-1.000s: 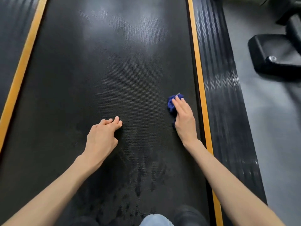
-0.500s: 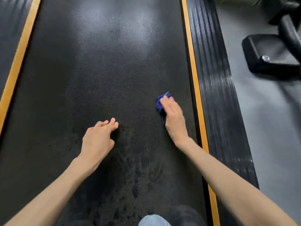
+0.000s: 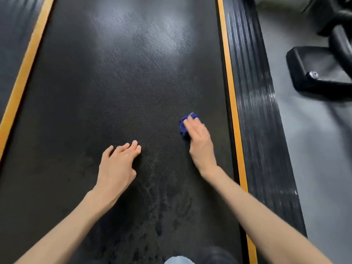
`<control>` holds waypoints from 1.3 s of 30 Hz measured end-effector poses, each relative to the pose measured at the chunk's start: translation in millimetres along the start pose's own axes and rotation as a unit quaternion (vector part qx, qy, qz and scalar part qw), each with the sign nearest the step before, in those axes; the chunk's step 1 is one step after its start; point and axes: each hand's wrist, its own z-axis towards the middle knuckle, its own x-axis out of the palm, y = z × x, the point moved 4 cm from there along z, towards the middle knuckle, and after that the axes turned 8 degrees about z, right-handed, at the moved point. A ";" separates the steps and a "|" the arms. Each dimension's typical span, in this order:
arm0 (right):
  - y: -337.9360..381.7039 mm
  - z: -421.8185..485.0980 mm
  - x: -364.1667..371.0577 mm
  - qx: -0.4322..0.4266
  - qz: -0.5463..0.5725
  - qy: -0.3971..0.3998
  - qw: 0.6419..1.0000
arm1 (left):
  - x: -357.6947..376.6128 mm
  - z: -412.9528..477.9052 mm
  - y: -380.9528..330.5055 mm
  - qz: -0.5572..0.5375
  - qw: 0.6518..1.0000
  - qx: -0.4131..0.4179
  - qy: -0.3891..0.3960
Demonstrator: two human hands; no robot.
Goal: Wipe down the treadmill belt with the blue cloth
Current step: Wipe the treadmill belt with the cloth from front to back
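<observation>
The black textured treadmill belt point(image 3: 114, 82) fills most of the view, with dark smudges near the bottom middle. My right hand point(image 3: 200, 143) presses a crumpled blue cloth point(image 3: 185, 125) flat against the belt, near its right edge; most of the cloth is hidden under my palm and fingers. My left hand point(image 3: 118, 166) rests on the belt at the middle, fingers loosely spread and holding nothing.
Orange stripes point(image 3: 231, 92) border the belt on both sides. A ribbed black side rail point(image 3: 255, 103) runs along the right. Beyond it lies grey floor with a black machine base point(image 3: 316, 71). A knee and a dark shoe point(image 3: 217, 254) show at the bottom edge.
My right hand slid the blue cloth leftward across the belt, away from the right orange stripe. My left hand stayed roughly in place, fingers opening slightly.
</observation>
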 end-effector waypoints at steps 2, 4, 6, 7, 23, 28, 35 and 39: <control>23.1 -33.7 18.7 -0.110 -0.019 0.070 0.991 | 2.1 -1.4 4.0 0.011 1.000 0.021 -0.002; 30.8 -50.4 22.3 -0.215 -0.034 0.164 0.962 | 4.8 -3.1 10.6 0.027 0.997 0.069 0.008; 20.4 -33.1 13.7 -0.291 -0.043 0.214 0.932 | 6.9 -7.8 20.5 0.025 0.994 0.107 0.006; 12.9 -15.9 10.4 -0.287 -0.052 0.203 0.935 | 6.7 -11.1 26.6 0.016 0.994 0.107 0.000; 55.8 33.7 58.6 -0.171 -0.017 0.119 0.978 | 0.5 -69.0 113.5 0.003 0.991 -0.093 -0.096; 97.6 -15.5 86.0 -0.181 -0.011 0.154 0.971 | 4.1 -67.2 107.6 -0.020 0.986 -0.108 -0.122; 78.3 -27.4 66.4 -0.313 -0.016 0.233 0.921 | -0.7 -68.1 110.9 -0.011 0.989 -0.089 -0.116; 59.3 12.4 56.1 -0.009 0.040 0.062 0.997 | -6.2 -65.9 100.0 -0.011 0.983 -0.160 -0.092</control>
